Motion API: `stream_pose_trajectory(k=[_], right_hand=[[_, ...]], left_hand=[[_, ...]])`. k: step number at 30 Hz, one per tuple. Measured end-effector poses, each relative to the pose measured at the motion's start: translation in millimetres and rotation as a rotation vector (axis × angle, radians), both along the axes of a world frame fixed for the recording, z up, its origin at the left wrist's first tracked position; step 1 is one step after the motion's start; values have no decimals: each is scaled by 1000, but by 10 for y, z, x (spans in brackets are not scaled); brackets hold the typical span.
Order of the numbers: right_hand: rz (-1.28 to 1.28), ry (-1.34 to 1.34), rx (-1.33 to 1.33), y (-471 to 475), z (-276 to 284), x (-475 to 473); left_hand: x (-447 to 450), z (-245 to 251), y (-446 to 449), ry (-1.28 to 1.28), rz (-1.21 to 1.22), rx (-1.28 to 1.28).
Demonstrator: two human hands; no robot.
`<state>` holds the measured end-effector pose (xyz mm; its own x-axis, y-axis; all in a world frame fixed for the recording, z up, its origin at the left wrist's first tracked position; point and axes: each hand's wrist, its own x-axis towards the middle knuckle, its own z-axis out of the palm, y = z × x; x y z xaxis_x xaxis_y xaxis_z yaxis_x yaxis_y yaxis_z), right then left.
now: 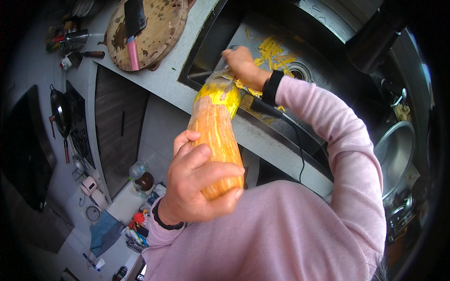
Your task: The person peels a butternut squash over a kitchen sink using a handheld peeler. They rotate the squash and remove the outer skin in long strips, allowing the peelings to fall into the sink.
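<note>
A long orange butternut-type squash (216, 130) is tilted from my body towards the sink. My left hand (197, 184) grips its near end, fingers wrapped round the unpeeled ribbed skin. The far end is bright yellow where skin has been removed. Above that end, my right hand (246, 66) is closed round a tool that looks like a peeler (233, 46); fingers and blur hide most of it. Yellow and orange peelings (270, 52) lie in the dark metal sink (242, 31), beside the drain (300, 72).
A round wooden chopping board (161, 31) carries a cleaver (134, 21) with a pink handle on the counter (158, 79). A black cable (299, 135) hangs over the sink's front edge. A large metal basin (395, 154) stands at the right.
</note>
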<state>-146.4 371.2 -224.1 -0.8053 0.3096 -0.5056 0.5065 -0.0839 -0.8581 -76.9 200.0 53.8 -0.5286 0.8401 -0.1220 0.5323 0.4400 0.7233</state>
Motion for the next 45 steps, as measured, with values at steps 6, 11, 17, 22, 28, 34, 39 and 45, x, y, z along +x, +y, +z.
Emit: stream_pose_trajectory(k=[6,11,17,22,28,34,39,45], right_hand=[[-171,-205,137,1067,-931,242],[-176,-162,-568,827,-206,316],[-114,-115,-719,309,775,375],[-244,-37,-542,-18,692,433],[-148,-31,-419,-56,-99,349],[-91,-241,63,1019,-1071,484],[-250,-195,-588,774,-284,497],[-220,-69,-773,224,600,395]], left_hand=[[15,-25,-29,6,24,23],[5,-12,10,2,7,10],[29,-20,80,8,15,13],[35,-31,82,14,5,-12],[17,-49,44,19,38,16],[51,-33,17,15,66,13],[44,-43,47,22,49,21],[32,-35,103,23,45,25]])
